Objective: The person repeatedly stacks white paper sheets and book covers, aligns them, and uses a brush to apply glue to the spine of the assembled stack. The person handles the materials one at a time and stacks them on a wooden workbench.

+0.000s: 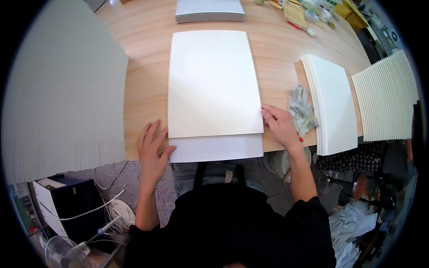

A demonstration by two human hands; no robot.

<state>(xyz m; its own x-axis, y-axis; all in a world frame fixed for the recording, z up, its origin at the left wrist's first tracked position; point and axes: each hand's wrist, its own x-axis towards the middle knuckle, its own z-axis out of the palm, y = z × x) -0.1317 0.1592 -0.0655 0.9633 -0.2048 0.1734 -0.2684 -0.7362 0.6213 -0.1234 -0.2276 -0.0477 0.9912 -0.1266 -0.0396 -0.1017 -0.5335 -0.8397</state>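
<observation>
A large cream sheet [214, 85] lies in front of me on the wooden table. It covers most of a white sheet [216, 148], which shows as a strip along the near side. My left hand [153, 145] rests at their left edges, its fingers spread and its thumb by the white sheet's corner. At the cream sheet's right edge, my right hand [280, 127] has its fingers drawn together, with the tips at the edge. Whether they reach beneath it is hidden.
A tall stack of grey-white sheets [67, 89] fills the left side. Ahead lies a grey-edged stack [210, 17]. To the right are a work glove [301, 109], a white stack [333, 105] and a ridged cream stack [384, 98]. Small items clutter the far right of the table [272, 53].
</observation>
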